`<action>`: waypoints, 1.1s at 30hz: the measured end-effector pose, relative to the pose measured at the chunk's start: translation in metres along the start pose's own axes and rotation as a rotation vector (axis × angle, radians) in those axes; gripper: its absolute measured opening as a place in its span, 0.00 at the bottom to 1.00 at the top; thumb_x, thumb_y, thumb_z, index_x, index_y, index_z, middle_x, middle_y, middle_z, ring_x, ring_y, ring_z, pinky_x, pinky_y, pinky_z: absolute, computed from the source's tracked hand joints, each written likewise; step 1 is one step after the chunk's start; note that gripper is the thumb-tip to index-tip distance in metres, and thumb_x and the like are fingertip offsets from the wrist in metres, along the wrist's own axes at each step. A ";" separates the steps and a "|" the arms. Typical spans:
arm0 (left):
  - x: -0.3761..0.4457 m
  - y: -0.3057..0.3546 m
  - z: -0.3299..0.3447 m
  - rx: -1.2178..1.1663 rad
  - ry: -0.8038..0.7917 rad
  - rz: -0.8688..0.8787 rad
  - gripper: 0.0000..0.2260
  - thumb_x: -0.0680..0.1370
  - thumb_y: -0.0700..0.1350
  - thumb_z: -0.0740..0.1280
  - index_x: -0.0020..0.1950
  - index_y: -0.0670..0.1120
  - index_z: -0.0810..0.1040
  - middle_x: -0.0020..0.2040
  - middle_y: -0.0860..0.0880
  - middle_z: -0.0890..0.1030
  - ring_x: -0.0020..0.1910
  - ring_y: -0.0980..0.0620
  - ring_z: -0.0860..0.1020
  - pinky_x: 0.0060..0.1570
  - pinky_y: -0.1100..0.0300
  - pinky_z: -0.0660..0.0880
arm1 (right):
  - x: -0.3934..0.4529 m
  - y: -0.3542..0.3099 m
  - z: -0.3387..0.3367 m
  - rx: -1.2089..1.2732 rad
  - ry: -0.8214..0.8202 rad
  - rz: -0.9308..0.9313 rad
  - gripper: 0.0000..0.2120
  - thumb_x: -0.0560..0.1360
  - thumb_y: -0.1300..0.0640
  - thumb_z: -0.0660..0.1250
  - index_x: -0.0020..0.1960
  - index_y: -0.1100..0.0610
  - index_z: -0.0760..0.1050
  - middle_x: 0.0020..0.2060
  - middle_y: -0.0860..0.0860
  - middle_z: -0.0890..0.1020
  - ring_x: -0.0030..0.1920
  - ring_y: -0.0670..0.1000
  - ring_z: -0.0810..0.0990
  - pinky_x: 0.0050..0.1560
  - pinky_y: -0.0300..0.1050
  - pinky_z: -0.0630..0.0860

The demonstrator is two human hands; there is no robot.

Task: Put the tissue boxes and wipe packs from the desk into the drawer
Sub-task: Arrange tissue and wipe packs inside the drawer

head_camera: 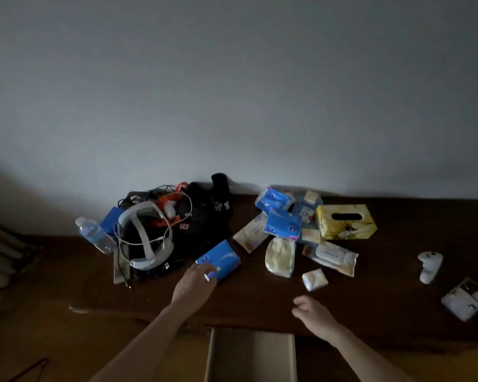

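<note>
While your left hand (195, 282) has its fingers on the near end of the blue pack (219, 260), get a full grip across its width before you lift, since soft packs sag and slip. That pack lies on the desk (370, 307), just beside the black bag (202, 224). Carry it straight back to the drawer (250, 354), which stands pulled out below the desk edge; what shows of it looks bare. Your right hand (313, 314) hovers loosely curled, holding nothing, so send it to the small white pack (314, 279) nearby. Leave the yellow box (345, 221) for later.
</note>
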State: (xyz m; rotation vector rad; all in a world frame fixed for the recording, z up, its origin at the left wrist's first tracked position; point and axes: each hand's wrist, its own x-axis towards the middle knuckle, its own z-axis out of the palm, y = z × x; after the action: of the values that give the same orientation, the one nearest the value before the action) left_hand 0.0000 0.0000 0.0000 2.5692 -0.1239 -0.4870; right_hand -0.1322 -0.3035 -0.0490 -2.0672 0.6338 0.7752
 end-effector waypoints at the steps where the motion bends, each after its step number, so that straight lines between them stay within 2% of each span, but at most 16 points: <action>1: 0.020 0.005 0.009 0.029 -0.024 0.050 0.14 0.79 0.52 0.66 0.65 0.57 0.76 0.64 0.52 0.75 0.62 0.51 0.75 0.56 0.55 0.76 | 0.018 -0.007 0.000 0.001 0.014 -0.034 0.21 0.80 0.48 0.65 0.71 0.51 0.71 0.63 0.50 0.78 0.62 0.47 0.78 0.62 0.42 0.72; 5: 0.085 0.017 0.048 0.222 -0.168 0.007 0.29 0.76 0.54 0.69 0.76 0.53 0.67 0.74 0.48 0.66 0.73 0.45 0.64 0.68 0.46 0.67 | 0.083 -0.039 0.000 -0.105 0.063 -0.060 0.25 0.80 0.48 0.65 0.75 0.50 0.66 0.69 0.52 0.72 0.64 0.51 0.75 0.62 0.48 0.73; 9: 0.126 -0.011 0.095 0.345 -0.217 -0.050 0.42 0.74 0.57 0.72 0.81 0.49 0.53 0.82 0.44 0.52 0.80 0.41 0.51 0.74 0.40 0.57 | 0.143 -0.049 0.011 -0.302 0.122 -0.093 0.32 0.79 0.49 0.64 0.80 0.52 0.58 0.78 0.52 0.62 0.76 0.58 0.61 0.70 0.58 0.68; 11: 0.140 -0.030 0.116 0.372 -0.245 -0.075 0.47 0.74 0.58 0.72 0.82 0.49 0.45 0.83 0.44 0.43 0.81 0.41 0.44 0.76 0.38 0.51 | 0.170 -0.046 0.020 -0.346 0.080 -0.058 0.34 0.80 0.49 0.64 0.81 0.50 0.53 0.80 0.50 0.56 0.79 0.57 0.56 0.71 0.62 0.66; 13: 0.148 -0.047 0.138 0.388 -0.197 -0.067 0.50 0.73 0.59 0.72 0.82 0.51 0.41 0.83 0.45 0.40 0.81 0.42 0.41 0.76 0.35 0.47 | 0.189 -0.034 0.034 -0.416 0.057 -0.042 0.37 0.79 0.48 0.65 0.82 0.47 0.50 0.82 0.50 0.50 0.81 0.57 0.49 0.73 0.65 0.64; 15: 0.157 -0.057 0.151 0.378 -0.081 -0.047 0.49 0.70 0.61 0.72 0.80 0.53 0.44 0.81 0.47 0.46 0.81 0.42 0.45 0.74 0.34 0.47 | 0.201 -0.022 0.044 -0.540 0.176 -0.089 0.36 0.79 0.48 0.67 0.80 0.45 0.51 0.82 0.50 0.50 0.81 0.57 0.46 0.71 0.66 0.66; 18: 0.175 -0.062 0.146 0.366 0.017 -0.052 0.44 0.65 0.66 0.73 0.73 0.56 0.53 0.73 0.46 0.61 0.73 0.42 0.60 0.68 0.37 0.57 | 0.211 -0.016 0.051 -0.638 0.390 -0.184 0.27 0.78 0.49 0.67 0.75 0.47 0.62 0.77 0.52 0.62 0.77 0.57 0.59 0.62 0.61 0.75; 21: 0.181 -0.058 0.136 0.475 -0.007 -0.047 0.44 0.62 0.72 0.71 0.70 0.55 0.57 0.64 0.45 0.70 0.64 0.41 0.69 0.62 0.42 0.62 | 0.217 -0.025 0.043 -0.647 0.461 -0.197 0.17 0.80 0.53 0.66 0.67 0.49 0.69 0.68 0.51 0.71 0.69 0.57 0.68 0.53 0.57 0.79; 24: 0.153 -0.056 0.136 0.478 -0.086 -0.067 0.54 0.61 0.74 0.69 0.77 0.50 0.51 0.67 0.44 0.70 0.65 0.40 0.70 0.64 0.42 0.64 | 0.205 -0.033 0.029 -0.670 0.389 -0.204 0.11 0.81 0.53 0.66 0.62 0.51 0.75 0.61 0.51 0.76 0.63 0.55 0.74 0.51 0.54 0.80; 26: 0.115 -0.060 0.142 0.500 -0.237 -0.014 0.60 0.61 0.73 0.70 0.81 0.50 0.41 0.71 0.43 0.67 0.68 0.40 0.69 0.63 0.42 0.69 | 0.184 -0.030 0.025 -0.663 0.253 -0.218 0.08 0.80 0.50 0.68 0.56 0.53 0.78 0.55 0.50 0.78 0.56 0.54 0.78 0.50 0.52 0.79; 27: 0.094 -0.062 0.145 0.513 -0.305 0.017 0.61 0.61 0.73 0.69 0.81 0.50 0.39 0.71 0.44 0.67 0.67 0.40 0.70 0.62 0.44 0.72 | 0.170 -0.025 0.025 -0.652 0.151 -0.207 0.10 0.79 0.47 0.70 0.54 0.53 0.79 0.53 0.49 0.79 0.53 0.53 0.80 0.50 0.51 0.79; 30: 0.027 -0.067 0.158 0.313 -0.427 -0.033 0.61 0.58 0.77 0.66 0.81 0.51 0.43 0.70 0.47 0.69 0.66 0.44 0.72 0.60 0.48 0.74 | 0.120 0.005 0.049 -0.644 -0.129 -0.144 0.15 0.76 0.44 0.72 0.55 0.53 0.78 0.48 0.48 0.81 0.49 0.51 0.81 0.48 0.47 0.78; 33: -0.030 -0.077 0.179 0.097 -0.432 -0.168 0.61 0.57 0.76 0.69 0.81 0.50 0.48 0.75 0.49 0.67 0.70 0.46 0.71 0.63 0.50 0.71 | 0.074 0.056 0.110 -0.630 -0.241 -0.125 0.16 0.78 0.43 0.70 0.57 0.53 0.77 0.46 0.47 0.80 0.43 0.48 0.80 0.40 0.40 0.73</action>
State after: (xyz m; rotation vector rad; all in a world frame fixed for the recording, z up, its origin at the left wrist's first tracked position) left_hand -0.0940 -0.0130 -0.1728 2.5397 -0.0843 -1.1205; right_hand -0.1518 -0.2548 -0.1829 -2.4816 0.1221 1.2415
